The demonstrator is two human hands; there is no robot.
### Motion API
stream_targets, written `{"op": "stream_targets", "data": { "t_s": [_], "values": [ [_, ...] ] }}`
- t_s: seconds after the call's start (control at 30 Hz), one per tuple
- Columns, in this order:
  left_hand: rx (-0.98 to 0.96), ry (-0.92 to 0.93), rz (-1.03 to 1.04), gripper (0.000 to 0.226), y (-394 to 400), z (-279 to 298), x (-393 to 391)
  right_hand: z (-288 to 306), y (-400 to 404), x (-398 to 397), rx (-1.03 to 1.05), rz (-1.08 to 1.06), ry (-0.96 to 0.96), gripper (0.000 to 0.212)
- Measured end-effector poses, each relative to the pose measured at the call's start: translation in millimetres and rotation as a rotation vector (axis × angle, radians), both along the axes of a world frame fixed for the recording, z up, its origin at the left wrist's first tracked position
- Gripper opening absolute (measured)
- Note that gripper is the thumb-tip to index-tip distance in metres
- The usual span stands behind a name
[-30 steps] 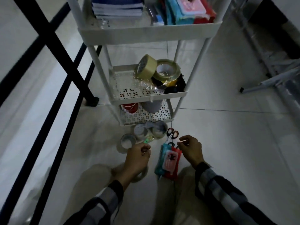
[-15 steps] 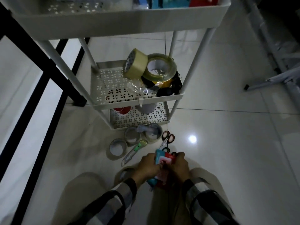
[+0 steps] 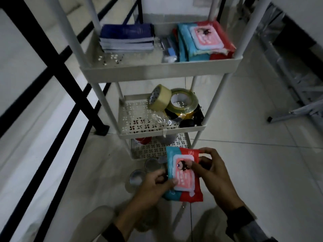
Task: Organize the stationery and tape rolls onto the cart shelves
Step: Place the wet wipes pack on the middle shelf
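Observation:
Both hands hold a teal-and-red pack (image 3: 183, 173) with a pink label, lifted off the floor in front of the white cart (image 3: 157, 69). My left hand (image 3: 153, 187) pinches its lower left edge; my right hand (image 3: 215, 175) grips its right side. The top shelf carries a stack of blue booklets (image 3: 126, 38), small stationery and matching teal-and-red packs (image 3: 204, 41). On the middle shelf (image 3: 132, 123) lie a beige tape roll (image 3: 160, 99), a clear-yellow tape roll (image 3: 182, 102) and dark rolls. Two or three tape rolls (image 3: 138, 177) stand on the floor below my left hand.
A black metal railing (image 3: 57, 72) runs along the left of the cart. Grey metal frame legs (image 3: 297, 110) lie on the floor at the right. The bottom shelf (image 3: 153, 147) holds a red roll and a grey roll. White floor tiles spread to the right.
Both hands closed on the pack and raised it off the floor toward the cart. My view tilted up, bringing the top shelf into sight.

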State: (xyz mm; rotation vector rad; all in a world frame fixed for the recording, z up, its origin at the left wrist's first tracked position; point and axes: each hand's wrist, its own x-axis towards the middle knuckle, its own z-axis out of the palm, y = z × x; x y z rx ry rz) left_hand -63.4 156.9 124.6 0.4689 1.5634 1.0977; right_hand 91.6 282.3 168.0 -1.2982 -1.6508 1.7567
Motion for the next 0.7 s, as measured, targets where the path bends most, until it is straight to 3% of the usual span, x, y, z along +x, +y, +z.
{"op": "stream_targets", "data": {
  "t_s": [0.07, 0.17, 0.37, 0.47, 0.7],
  "values": [
    [0.083, 0.003, 0.134, 0.048, -3.3, 29.8, -3.1, 31.3, -8.6, -10.9, 0.188, 0.015, -0.006, 0.056],
    [0.227, 0.053, 0.274, 0.041, -4.3, 82.6, -3.1, 71.1, -24.3, -15.7, 0.532, 0.089, -0.014, 0.074],
    [0.502, 0.205, 0.275, 0.031, 7.7, 194.6, -2.8, 134.2, -41.0, -25.1, 1.070, 0.106, -0.089, 0.084],
    [0.586, 0.237, 0.209, 0.025, 22.1, 224.4, -3.7, 164.6, -36.0, -41.5, 1.188, -0.010, -0.161, 0.085],
    [0.635, 0.218, 0.014, 0.036, 43.3, 238.1, -28.5, 215.1, 9.9, -85.1, 1.337, -0.233, -0.198, 0.054]
  ]
}}
